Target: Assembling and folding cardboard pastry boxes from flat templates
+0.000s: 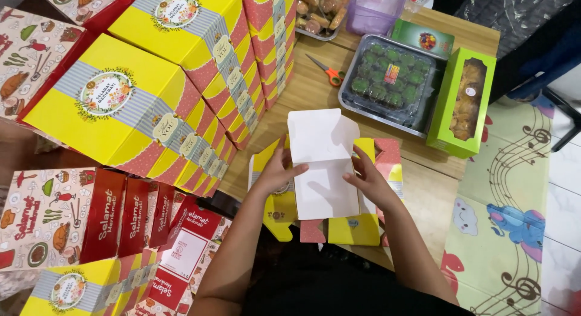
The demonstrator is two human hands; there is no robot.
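Two hands, left hand [279,171] and right hand [369,181], pinch one unfolded yellow box [324,164]; beyond the grip lie one orange scissors [327,72] and two green packages [463,101].

- Unfolded box [327,171]: white inside, yellow and pink-red flaps.
- Stacked boxes [121,104], 10 o'clock: yellow, blue-grey striped band, red dotted edge, floral round label.
- Flat cartons [42,216], 8 o'clock: red with cream food-drawing pattern.
- Scissors [327,71], 12 o'clock: orange handles.
- Tray cakes [387,74], 1 o'clock: green.
- Window box [463,104], 2 o'clock: lime green.
- Mat [508,219], 4 o'clock: pale green, music notes, blue elephant.

Yellow boxes [151,92] stacked left; green carton [461,104] — right
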